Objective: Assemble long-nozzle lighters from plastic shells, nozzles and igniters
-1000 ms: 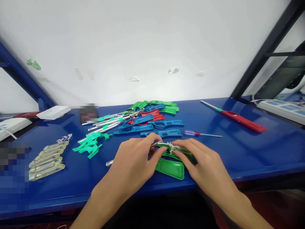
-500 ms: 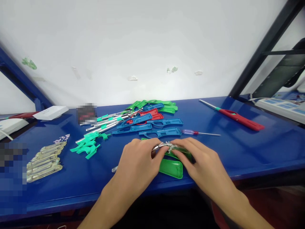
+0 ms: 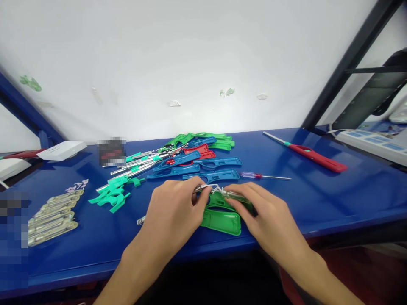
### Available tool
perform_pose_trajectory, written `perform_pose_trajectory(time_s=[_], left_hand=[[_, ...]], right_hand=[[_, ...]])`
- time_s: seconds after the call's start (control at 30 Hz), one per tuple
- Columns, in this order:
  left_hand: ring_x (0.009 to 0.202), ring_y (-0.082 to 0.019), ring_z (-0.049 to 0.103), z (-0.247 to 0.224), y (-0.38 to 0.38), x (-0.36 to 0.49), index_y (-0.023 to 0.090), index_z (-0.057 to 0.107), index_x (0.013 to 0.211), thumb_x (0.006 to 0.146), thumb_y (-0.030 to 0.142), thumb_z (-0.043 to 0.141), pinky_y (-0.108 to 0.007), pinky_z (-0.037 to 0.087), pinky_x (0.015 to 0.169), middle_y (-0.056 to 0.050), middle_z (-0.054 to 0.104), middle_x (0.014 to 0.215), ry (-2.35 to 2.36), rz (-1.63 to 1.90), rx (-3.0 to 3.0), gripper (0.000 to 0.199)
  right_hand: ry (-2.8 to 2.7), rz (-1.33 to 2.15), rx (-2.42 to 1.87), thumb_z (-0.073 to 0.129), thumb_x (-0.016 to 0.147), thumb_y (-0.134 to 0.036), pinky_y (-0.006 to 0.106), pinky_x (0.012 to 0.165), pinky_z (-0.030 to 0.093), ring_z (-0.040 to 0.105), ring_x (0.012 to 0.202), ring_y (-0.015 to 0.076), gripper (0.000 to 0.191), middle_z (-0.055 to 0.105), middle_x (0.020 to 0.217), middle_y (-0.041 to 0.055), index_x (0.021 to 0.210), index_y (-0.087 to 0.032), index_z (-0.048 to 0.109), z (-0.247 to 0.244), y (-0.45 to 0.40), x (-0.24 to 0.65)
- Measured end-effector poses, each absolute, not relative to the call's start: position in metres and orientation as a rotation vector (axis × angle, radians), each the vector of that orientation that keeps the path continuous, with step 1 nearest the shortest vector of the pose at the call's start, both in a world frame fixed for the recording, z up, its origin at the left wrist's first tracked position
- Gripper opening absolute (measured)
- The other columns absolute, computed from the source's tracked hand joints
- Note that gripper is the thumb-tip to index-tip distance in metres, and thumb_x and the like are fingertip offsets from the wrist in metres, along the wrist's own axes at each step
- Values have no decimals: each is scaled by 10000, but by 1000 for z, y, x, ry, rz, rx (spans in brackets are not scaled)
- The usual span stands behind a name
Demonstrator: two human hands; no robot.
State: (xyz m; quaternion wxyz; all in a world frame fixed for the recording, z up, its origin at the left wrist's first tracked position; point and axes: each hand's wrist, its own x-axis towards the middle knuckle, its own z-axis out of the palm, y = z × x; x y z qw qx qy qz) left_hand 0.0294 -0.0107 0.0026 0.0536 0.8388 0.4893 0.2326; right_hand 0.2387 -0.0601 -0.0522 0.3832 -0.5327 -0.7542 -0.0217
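The left hand (image 3: pixel 174 207) grasped a metal lighter tube (image 3: pixel 140 220), and the fingers (image 3: pixel 243 206) of the right hand (image 3: pixel 267 209) pinched a transparent fuel tank (image 3: pixel 235 196), white wires (image 3: pixel 216 188) between them, near green lighter shells (image 3: pixel 222 222) on the tabletop (image 3: pixel 318 199).

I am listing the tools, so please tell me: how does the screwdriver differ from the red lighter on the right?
The red lighter is longer than the screwdriver. The lighter's handle is opaque red; the screwdriver's is see-through purple and red. The lighter's metal tube points to the far left, the screwdriver's metal shaft to the right. Both lie on the blue table.
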Motion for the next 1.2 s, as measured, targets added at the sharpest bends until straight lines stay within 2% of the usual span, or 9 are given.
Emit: perform_pose_trajectory(time_s=[0.13, 0.23, 0.33, 0.43, 0.6, 0.7, 0.8, 1.1, 1.2], left_hand=[[509, -167, 483, 5, -10, 24, 220, 571, 704, 1010, 339, 628, -301, 235, 552, 20, 564, 578, 1454, 611, 2621, 333], [531, -177, 522, 8, -12, 19, 225, 564, 744, 1027, 408, 621, -303, 262, 557, 14, 591, 619, 1425, 575, 2672, 341], [609, -194, 590, 10, -11, 11, 228, 608, 826, 1090, 495, 516, -311, 311, 592, 3, 656, 706, 1345, 593, 2693, 386], [651, -179, 608, 11, -9, 4, 221, 631, 859, 1138, 431, 427, -307, 346, 627, 9, 683, 761, 1232, 639, 2707, 404], [598, -133, 555, 12, -7, -1, 208, 648, 894, 1127, 317, 475, -286, 358, 610, 41, 653, 739, 1127, 812, 2777, 310], [633, -115, 578, 15, -10, -3, 222, 667, 1003, 1119, 269, 499, -267, 388, 635, 58, 686, 803, 1045, 901, 2775, 210], [631, -111, 550, 19, -13, -6, 227, 662, 990, 1113, 242, 502, -271, 375, 618, 58, 665, 797, 1021, 910, 2781, 202], [612, -116, 507, 25, -12, -18, 226, 681, 988, 1101, 198, 489, -286, 350, 591, 48, 613, 759, 975, 842, 2858, 225], [629, -115, 551, 28, -8, -30, 220, 675, 959, 1088, 191, 495, -282, 377, 603, 44, 647, 779, 1004, 928, 2878, 224]], right_hand=[[-1867, -113, -1354, 644, 1057, -207, 326, 865, 561, 752, 998, 196, 166, 771, 1118, 13, 1212, -255, 680, -54, -59, 239], [-1814, -160, -1340, 648, 1053, -209, 341, 898, 565, 746, 1028, 212, 166, 777, 1118, 19, 1209, -254, 684, -54, -59, 239], [-1762, -171, -1316, 665, 1042, -197, 312, 900, 571, 752, 1018, 194, 162, 784, 1105, 6, 1189, -263, 683, -53, -61, 239], [-1717, -144, -1297, 708, 1016, -184, 247, 875, 577, 755, 938, 148, 235, 777, 1080, -14, 1228, -273, 665, -51, -62, 239], [-1721, -73, -1257, 708, 1018, -188, 195, 848, 569, 729, 867, 109, 348, 714, 992, -40, 1333, -315, 635, -45, -64, 240], [-1788, -8, -1233, 654, 1045, -186, 188, 820, 564, 712, 836, 93, 366, 705, 1081, -30, 1373, -343, 612, -40, -66, 240], [-1874, 71, -1192, 597, 1070, -181, 183, 838, 561, 712, 891, 87, 420, 692, 1164, -24, 1440, -380, 570, -36, -69, 239], [-1906, 91, -1143, 605, 1068, -187, 181, 839, 562, 727, 976, 102, 339, 724, 1147, -34, 1347, -379, 620, -33, -74, 241], [-1873, 8, -1210, 600, 1069, -205, 207, 850, 561, 733, 990, 118, 310, 729, 1152, -32, 1329, -371, 628, -34, -72, 248]])
